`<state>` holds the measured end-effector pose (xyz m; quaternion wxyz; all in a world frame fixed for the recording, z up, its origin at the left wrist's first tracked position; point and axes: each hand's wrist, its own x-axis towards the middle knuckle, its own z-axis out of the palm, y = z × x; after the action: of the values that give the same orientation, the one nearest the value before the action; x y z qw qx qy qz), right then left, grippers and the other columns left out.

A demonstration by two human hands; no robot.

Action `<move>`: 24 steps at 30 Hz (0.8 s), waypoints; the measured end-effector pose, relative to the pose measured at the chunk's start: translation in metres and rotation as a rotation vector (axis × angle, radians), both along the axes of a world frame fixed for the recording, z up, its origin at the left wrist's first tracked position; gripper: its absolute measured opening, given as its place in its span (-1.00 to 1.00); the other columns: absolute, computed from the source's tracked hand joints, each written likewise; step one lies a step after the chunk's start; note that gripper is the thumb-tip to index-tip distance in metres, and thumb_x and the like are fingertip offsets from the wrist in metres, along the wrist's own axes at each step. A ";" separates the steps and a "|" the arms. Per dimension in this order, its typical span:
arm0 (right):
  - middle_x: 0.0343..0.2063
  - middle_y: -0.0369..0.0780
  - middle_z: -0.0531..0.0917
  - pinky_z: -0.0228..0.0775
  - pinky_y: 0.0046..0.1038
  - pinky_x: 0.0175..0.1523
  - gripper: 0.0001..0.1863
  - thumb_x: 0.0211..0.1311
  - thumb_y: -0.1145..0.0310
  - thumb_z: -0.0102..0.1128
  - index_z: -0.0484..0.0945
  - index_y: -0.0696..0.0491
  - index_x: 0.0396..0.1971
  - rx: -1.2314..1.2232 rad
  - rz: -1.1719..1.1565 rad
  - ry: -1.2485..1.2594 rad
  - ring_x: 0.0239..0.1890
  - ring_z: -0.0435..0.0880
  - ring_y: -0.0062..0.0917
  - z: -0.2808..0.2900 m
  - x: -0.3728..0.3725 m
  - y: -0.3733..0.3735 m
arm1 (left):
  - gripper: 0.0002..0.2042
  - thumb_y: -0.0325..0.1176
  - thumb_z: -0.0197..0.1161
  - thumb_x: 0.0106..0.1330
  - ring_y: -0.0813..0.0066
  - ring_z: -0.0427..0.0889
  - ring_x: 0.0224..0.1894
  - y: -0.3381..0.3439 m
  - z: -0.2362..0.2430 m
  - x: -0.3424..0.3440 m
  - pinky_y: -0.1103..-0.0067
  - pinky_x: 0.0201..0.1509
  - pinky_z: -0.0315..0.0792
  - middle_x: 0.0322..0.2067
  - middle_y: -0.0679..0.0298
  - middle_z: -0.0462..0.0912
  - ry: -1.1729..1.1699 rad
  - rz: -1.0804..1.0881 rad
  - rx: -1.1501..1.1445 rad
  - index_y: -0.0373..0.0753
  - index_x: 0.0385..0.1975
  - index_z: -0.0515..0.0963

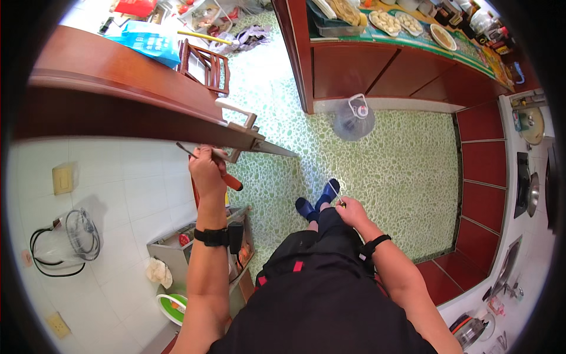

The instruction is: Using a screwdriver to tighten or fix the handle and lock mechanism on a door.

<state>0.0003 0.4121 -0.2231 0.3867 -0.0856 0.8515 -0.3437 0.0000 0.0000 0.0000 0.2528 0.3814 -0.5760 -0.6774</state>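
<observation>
From the head view, we look down on a door (118, 123) standing ajar, with a pale far-side lever (236, 110), a lock fitting (257, 133) and a near-side lever (233, 156) at its free edge. The orange-handled screwdriver (234, 182) is just beside that edge on the near side, its dark shaft pointing away toward the tiled wall (100, 177). We judge that if the door swings while our left hand (207, 167) is so close, the shaft could scrape the door face, or our knuckles could be knocked against the lever. A loose grip could also drop the tool, and the pale-shafted screwdriver (335, 190) hangs over our blue footwear (305, 207), so a slip there might land on a foot or the patterned floor (389, 177). Our left fingers are curled and clamped on the orange-handled screwdriver, shaft emerging on one side of the fist and handle on the other; they are at the near-side lever, but we cannot tell whether they press on it. Our right hand (352, 212) is well apart from the door, its fingers closed around the second tool's mostly hidden handle, with the shaft pointing forward.
</observation>
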 end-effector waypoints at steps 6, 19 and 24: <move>-0.25 0.02 0.78 0.60 -0.06 0.04 -0.70 0.18 0.16 0.25 0.73 0.03 -0.21 0.025 -0.005 -0.001 -0.11 0.75 0.01 -0.033 -0.017 0.019 | -0.76 -0.28 0.16 0.49 0.61 0.33 -0.70 0.019 -0.010 0.023 0.62 -0.64 0.14 -0.67 0.42 0.37 -0.144 -0.111 -0.090 -0.11 -0.48 0.43; -0.31 0.03 0.76 0.58 -0.09 -0.07 -0.72 0.24 0.16 0.26 0.71 0.05 -0.22 -0.110 -0.026 0.046 -0.19 0.75 0.00 -0.057 -0.051 -0.017 | -0.91 -0.42 0.26 0.49 0.60 0.54 -0.44 0.012 -0.003 0.042 0.62 -0.50 0.36 -0.31 0.35 0.61 -0.289 0.017 -0.558 -0.20 -0.11 0.55; -0.29 -0.01 0.77 0.58 -0.10 -0.08 -0.74 0.27 0.18 0.29 0.71 0.04 -0.19 -0.171 -0.064 0.053 -0.20 0.76 -0.03 -0.036 -0.052 -0.033 | -0.89 -0.32 0.16 0.52 0.55 0.43 -0.61 0.013 0.005 0.033 0.63 -0.59 0.25 -0.44 0.32 0.56 -0.237 0.021 -0.144 -0.16 -0.08 0.49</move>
<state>-0.0519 0.3790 -0.2595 0.3442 -0.1002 0.8312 -0.4250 0.0332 0.0127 0.0049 0.2167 0.4455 -0.6448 -0.5821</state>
